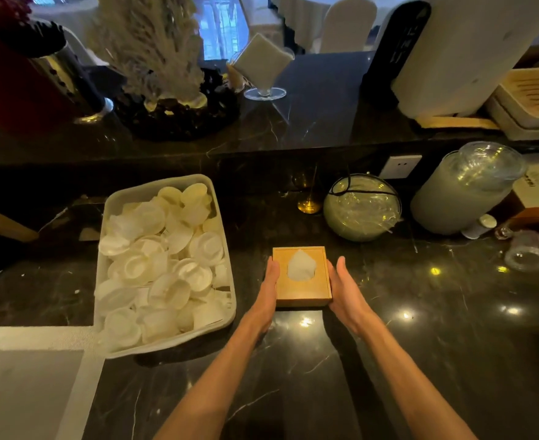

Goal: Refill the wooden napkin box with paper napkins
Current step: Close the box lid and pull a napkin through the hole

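Restaurant or banquet-hall service counter — dark marble counter, tub of small white dishes, folded napkin in a stemmed glass, covered banquet chairs and clothed tables behind.

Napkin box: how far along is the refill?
Looks nearly done: a white napkin pokes up through the lid opening of the closed wooden box. The left hand and right hand flank its sides on the counter. Only letting go seems left.

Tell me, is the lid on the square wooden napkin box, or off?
On. The square wooden napkin box has its lid seated flush, with a white paper napkin poking up through the opening.
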Tool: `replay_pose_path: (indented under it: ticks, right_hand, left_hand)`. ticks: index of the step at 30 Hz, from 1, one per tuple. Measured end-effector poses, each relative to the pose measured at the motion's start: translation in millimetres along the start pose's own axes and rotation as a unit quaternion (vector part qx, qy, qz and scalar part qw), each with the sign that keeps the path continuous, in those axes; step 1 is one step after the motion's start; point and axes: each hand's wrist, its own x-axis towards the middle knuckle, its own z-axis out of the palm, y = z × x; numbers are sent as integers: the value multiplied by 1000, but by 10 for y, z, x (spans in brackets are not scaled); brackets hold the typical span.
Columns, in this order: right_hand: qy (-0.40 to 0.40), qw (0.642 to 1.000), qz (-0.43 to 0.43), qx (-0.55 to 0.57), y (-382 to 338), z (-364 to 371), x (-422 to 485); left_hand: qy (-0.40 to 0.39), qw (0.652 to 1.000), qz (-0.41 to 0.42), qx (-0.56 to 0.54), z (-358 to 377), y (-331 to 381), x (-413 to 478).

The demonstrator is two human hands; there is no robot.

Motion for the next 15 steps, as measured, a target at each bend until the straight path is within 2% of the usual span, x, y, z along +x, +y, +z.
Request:
replay_pose_path:
  ticks: [7,10,13,15]
  right_hand:
    - [-2,1000,-14,10,31,20,0]
    - [11,1000,-22,-4,28,35,-80]
    - [44,995,-62,-63,53,76,-250]
    - [53,985,-99,-134,114,99,-381]
  left_hand:
    - [4,999,34,6,55,57,-47]
    - [6,998,54,41,75,74,-124]
    - [-9,989,88,121,82,67,-267]
    - [-8,966,103,238,100,62,-445]
